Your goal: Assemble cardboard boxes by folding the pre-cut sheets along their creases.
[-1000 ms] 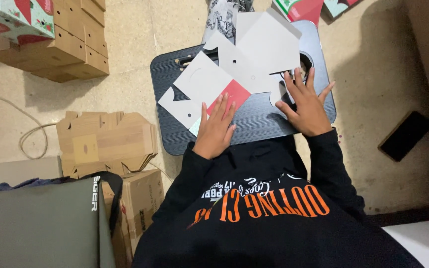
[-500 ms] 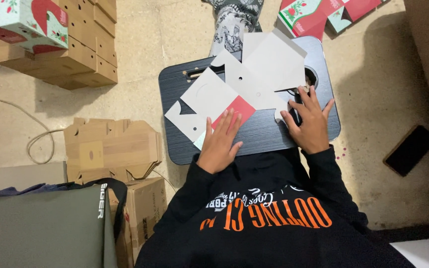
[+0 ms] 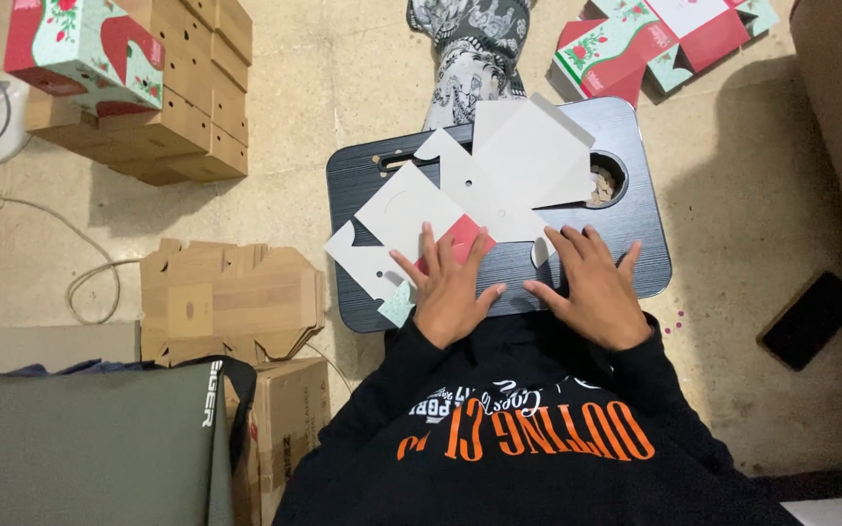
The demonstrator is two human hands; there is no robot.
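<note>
A flat, unfolded white cardboard box blank [image 3: 484,180] with a red panel lies across a black lap tray [image 3: 635,244]. My left hand [image 3: 450,292] rests palm down on the blank's near part, fingers spread over the red panel. My right hand [image 3: 592,292] lies flat on the tray's bare surface just right of the blank, with its fingertips near the blank's edge. Neither hand grips anything.
A round hole [image 3: 604,180] in the tray holds small bits. Brown flat cartons [image 3: 231,302] lie on the floor at left, stacked brown boxes [image 3: 177,107] and a printed red-green box [image 3: 80,54] at back left, printed blanks [image 3: 655,44] at back right, and a dark phone [image 3: 811,317] at right.
My right hand has drawn back from near the tray's round hole to the near part of the tray. My left hand stays on the blank. The view has shifted.
</note>
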